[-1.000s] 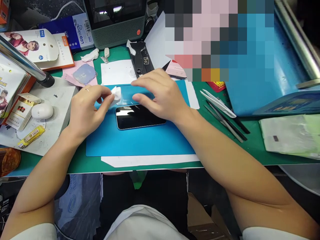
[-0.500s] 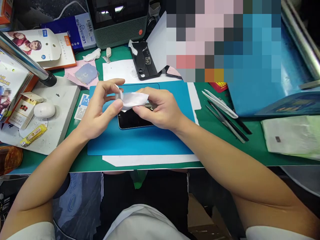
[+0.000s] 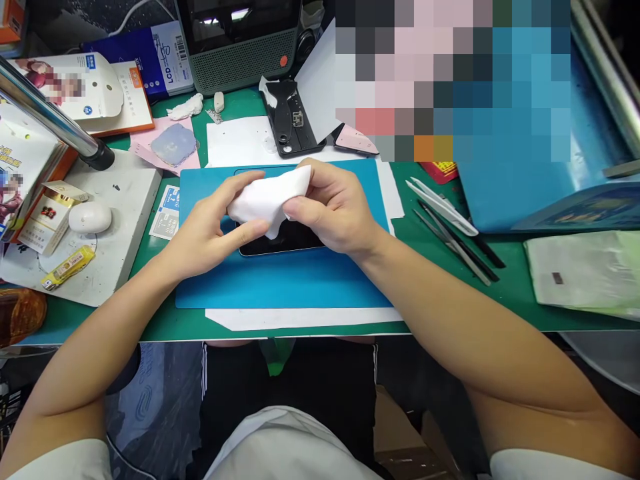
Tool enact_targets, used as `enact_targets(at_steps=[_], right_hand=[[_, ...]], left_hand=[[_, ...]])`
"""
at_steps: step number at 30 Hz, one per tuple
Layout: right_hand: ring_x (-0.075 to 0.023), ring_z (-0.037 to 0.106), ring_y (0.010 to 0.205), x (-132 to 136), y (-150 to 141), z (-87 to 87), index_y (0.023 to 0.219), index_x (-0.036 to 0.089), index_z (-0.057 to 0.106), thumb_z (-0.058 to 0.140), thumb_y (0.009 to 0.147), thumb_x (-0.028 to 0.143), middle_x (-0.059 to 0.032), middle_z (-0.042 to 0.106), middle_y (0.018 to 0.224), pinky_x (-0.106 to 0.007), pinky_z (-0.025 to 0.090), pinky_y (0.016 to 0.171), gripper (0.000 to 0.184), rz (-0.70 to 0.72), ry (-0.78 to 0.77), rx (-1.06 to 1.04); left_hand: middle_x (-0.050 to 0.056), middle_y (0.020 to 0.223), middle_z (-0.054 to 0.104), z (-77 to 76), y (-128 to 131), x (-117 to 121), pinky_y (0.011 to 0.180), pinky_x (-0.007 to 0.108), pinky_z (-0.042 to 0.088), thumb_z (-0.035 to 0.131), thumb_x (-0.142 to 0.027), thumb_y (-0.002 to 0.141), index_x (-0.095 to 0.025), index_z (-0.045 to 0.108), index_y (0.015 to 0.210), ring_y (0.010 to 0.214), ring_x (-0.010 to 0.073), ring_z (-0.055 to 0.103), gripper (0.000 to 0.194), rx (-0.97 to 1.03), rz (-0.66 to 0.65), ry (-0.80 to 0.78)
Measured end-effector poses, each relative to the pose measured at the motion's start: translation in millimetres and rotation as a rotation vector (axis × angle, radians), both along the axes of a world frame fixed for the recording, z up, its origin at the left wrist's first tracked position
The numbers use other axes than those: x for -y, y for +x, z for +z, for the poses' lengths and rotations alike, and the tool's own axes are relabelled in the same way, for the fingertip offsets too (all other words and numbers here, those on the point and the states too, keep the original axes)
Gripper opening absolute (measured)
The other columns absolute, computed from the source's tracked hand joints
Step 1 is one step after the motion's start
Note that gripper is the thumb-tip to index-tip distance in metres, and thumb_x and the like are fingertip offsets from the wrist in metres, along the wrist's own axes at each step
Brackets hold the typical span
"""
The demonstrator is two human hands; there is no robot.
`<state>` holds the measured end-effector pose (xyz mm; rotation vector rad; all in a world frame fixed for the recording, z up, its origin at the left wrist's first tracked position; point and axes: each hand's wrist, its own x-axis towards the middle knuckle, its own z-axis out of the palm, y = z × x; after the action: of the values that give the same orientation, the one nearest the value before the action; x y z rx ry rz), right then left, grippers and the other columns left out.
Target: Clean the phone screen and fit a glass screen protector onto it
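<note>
A white wipe (image 3: 267,198), soft and partly crumpled, is held between both hands above a phone (image 3: 280,243). My left hand (image 3: 210,227) grips the wipe's left side, thumb in front and fingers behind. The wipe's right end is pinched between the thumb and bent fingers of my right hand (image 3: 340,210). The phone lies dark-screened on a blue mat (image 3: 280,283), its upper part hidden by the wipe and hands.
Tweezers (image 3: 453,243) and a white pen-like tool (image 3: 443,207) lie on the right. A black phone back part (image 3: 295,127) rests on white paper behind. To the left are a small blue-white packet (image 3: 166,213), earbud case (image 3: 90,218) and yellow lighter (image 3: 69,268). A metal pole (image 3: 55,110) slants in.
The wipe has been turned and opened out, its broad white face now toward me. My right hand has risen slightly, and my left fingers have moved right along the wipe.
</note>
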<state>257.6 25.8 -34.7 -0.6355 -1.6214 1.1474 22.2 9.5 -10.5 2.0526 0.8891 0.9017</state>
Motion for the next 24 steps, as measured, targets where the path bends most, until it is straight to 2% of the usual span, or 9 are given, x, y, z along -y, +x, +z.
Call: enact_targets(at_steps=[4, 6, 8, 12, 15, 17, 19, 22, 24], right_hand=[[-0.0149, 0.062, 0.074, -0.6, -1.1, -0.6, 0.089, 0.025, 0.063, 0.076, 0.095, 0.069, 0.0023, 0.061, 0.082, -0.033, 0.058, 0.067, 0.046, -0.021, -0.019, 0.015], [-0.0155, 0.065, 0.078, -0.8, -2.8, -1.4, 0.092, 0.025, 0.064, 0.081, 0.093, 0.066, 0.0026, 0.065, 0.086, -0.032, 0.06, 0.07, 0.044, -0.035, -0.039, -0.021], [-0.0171, 0.069, 0.084, -0.8, -4.2, -2.3, 0.099, 0.026, 0.068, 0.087, 0.088, 0.062, 0.002, 0.071, 0.093, -0.034, 0.063, 0.073, 0.042, -0.029, -0.068, -0.023], [-0.0191, 0.072, 0.086, 0.5, -3.3, -1.1, 0.102, 0.022, 0.076, 0.089, 0.09, 0.044, -0.0011, 0.076, 0.097, -0.035, 0.064, 0.074, 0.028, 0.005, -0.129, 0.1], [-0.0178, 0.072, 0.076, 2.6, -1.2, 1.2, 0.101, 0.021, 0.08, 0.082, 0.095, 0.038, -0.0012, 0.078, 0.09, -0.034, 0.064, 0.067, 0.018, 0.034, -0.15, 0.136], [-0.0164, 0.071, 0.068, 4.1, -0.2, 0.8, 0.104, 0.022, 0.082, 0.077, 0.099, 0.037, -0.0002, 0.078, 0.088, -0.033, 0.064, 0.062, 0.016, 0.032, -0.128, 0.133], [-0.0168, 0.072, 0.068, 4.4, 0.4, -1.8, 0.107, 0.025, 0.084, 0.071, 0.105, 0.038, -0.0002, 0.079, 0.089, -0.035, 0.066, 0.062, 0.019, -0.049, -0.007, 0.146], [-0.02, 0.079, 0.081, 1.5, 0.9, -6.8, 0.112, 0.031, 0.086, 0.059, 0.112, 0.036, -0.0017, 0.083, 0.097, -0.038, 0.068, 0.07, 0.027, -0.25, 0.401, 0.166], [-0.0186, 0.081, 0.088, -1.9, 0.9, -8.3, 0.117, 0.033, 0.085, 0.054, 0.113, 0.025, -0.0006, 0.084, 0.101, -0.035, 0.067, 0.071, 0.032, -0.338, 0.658, 0.152]], left_hand=[[0.006, 0.115, 0.083, -1.1, 0.7, -3.3, 0.076, 0.033, 0.067, 0.083, -0.057, 0.096, -0.027, 0.078, 0.125, 0.096, 0.0211, 0.078, 0.042, 0.102, 0.09, -0.127], [0.005, 0.103, 0.083, 0.2, 0.6, -5.3, 0.069, 0.031, 0.065, 0.086, -0.054, 0.095, -0.024, 0.08, 0.108, 0.086, 0.019, 0.077, 0.033, 0.173, 0.142, -0.176], [0.002, 0.094, 0.081, 1.7, 0.3, -6.9, 0.066, 0.031, 0.065, 0.087, -0.05, 0.094, -0.023, 0.079, 0.099, 0.077, 0.0166, 0.075, 0.029, 0.214, 0.191, -0.182], [0.001, 0.089, 0.079, 3.4, 0.4, -5.9, 0.064, 0.032, 0.062, 0.084, -0.04, 0.095, -0.023, 0.08, 0.096, 0.074, 0.0159, 0.073, 0.018, 0.194, 0.256, -0.117], [0.001, 0.089, 0.08, 3.7, 0.5, -1.9, 0.064, 0.033, 0.057, 0.078, -0.037, 0.1, -0.024, 0.082, 0.096, 0.075, 0.016, 0.07, 0.014, 0.133, 0.29, -0.05], [0.001, 0.091, 0.079, 3.3, -0.8, -0.2, 0.065, 0.034, 0.056, 0.075, -0.037, 0.102, -0.026, 0.081, 0.099, 0.074, 0.0159, 0.068, 0.013, 0.106, 0.317, 0.049], [0.001, 0.094, 0.078, 2.1, -4.1, -1.4, 0.071, 0.038, 0.057, 0.073, -0.038, 0.104, -0.029, 0.08, 0.104, 0.077, 0.0173, 0.068, 0.012, 0.075, 0.308, 0.253], [0.001, 0.092, 0.075, -0.2, -11.8, -9.2, 0.077, 0.043, 0.058, 0.066, -0.038, 0.108, -0.033, 0.077, 0.114, 0.079, 0.0196, 0.069, 0.014, -0.046, 0.191, 0.663], [0.003, 0.099, 0.076, -0.5, -16.5, -15.1, 0.081, 0.045, 0.06, 0.06, -0.032, 0.109, -0.033, 0.072, 0.127, 0.086, 0.0216, 0.071, 0.022, -0.128, 0.148, 0.82]])
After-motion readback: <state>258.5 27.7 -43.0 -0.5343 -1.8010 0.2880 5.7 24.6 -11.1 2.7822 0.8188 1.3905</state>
